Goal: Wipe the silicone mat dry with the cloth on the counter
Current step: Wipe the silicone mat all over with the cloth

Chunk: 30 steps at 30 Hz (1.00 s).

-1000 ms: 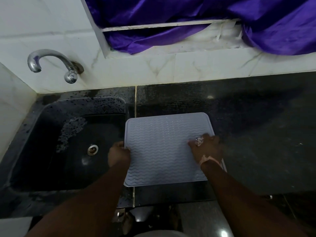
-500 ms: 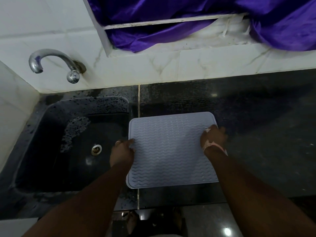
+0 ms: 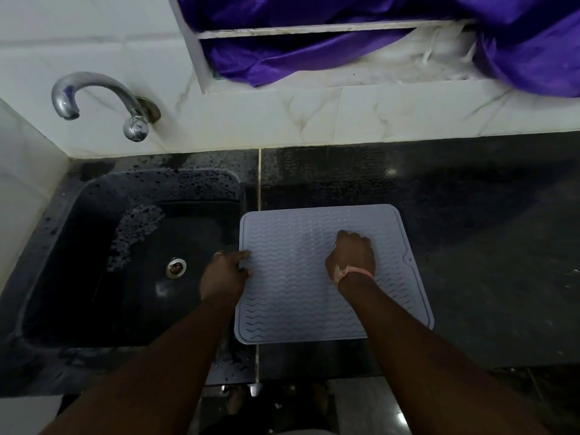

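The pale grey silicone mat (image 3: pixel 317 312), ribbed with wavy lines, lies flat on the black counter, its left edge overhanging the sink. My left hand (image 3: pixel 224 274) pinches that left edge, thumb on top. My right hand (image 3: pixel 351 257) rests on the mat's middle, curled into a fist, knuckles up, a pink band at the wrist. No cloth shows anywhere; whatever lies under the fist is hidden.
A black sink (image 3: pixel 94 262) with a metal drain (image 3: pixel 175 267) sits left of the mat, below a chrome tap (image 3: pixel 94 98). Dark wet counter (image 3: pixel 486 246) stretches to the right. White tiled wall behind, with purple fabric (image 3: pixel 345 32) hanging over a ledge.
My right hand slid from the mat's right edge leftward to its middle. My left hand stayed on the left edge.
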Available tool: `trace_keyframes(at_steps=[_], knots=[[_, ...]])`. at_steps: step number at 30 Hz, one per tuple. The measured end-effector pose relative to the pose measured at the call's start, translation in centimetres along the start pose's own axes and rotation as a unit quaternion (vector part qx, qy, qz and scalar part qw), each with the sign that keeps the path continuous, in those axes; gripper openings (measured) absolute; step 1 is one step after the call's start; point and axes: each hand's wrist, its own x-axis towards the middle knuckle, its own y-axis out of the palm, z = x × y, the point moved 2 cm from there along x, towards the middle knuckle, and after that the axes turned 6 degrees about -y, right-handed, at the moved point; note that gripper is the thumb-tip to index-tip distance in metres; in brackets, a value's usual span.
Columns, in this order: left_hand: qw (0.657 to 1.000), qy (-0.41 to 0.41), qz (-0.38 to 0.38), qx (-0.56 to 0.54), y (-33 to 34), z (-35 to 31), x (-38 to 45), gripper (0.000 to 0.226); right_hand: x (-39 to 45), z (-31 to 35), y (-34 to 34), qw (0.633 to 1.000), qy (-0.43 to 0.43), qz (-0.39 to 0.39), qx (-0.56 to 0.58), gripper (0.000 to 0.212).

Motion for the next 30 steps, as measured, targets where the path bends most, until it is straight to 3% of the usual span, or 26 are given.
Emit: trace_keyframes(at_steps=[5, 12, 19, 26, 30], knots=[[0.999, 0.021, 0.004, -0.035, -0.2, 0.3, -0.1, 0.043, -0.3, 2.5, 1.1, 0.998, -0.049, 0.011, 0.031, 0.040], [0.994, 0.051, 0.039, -0.085, -0.5, 1.5, 0.5, 0.046, -1.2, 7.9, 3.0, 0.993, -0.101, 0.027, 0.060, 0.027], [0.989, 0.063, 0.064, -0.116, -0.4, 2.3, 1.4, 0.048, -1.2, 11.8, 4.5, 0.991, -0.092, 0.043, 0.091, 0.018], [0.988, 0.107, -0.023, -0.107, -0.8, 1.8, 1.1, 0.012, -0.8, 16.5, 6.5, 0.984, -0.128, 0.065, 0.110, 0.021], [0.986, 0.087, -0.009, -0.142, -1.4, 1.6, 0.5, 0.028, -0.2, 17.7, 6.4, 0.970, -0.109, 0.101, 0.191, 0.016]])
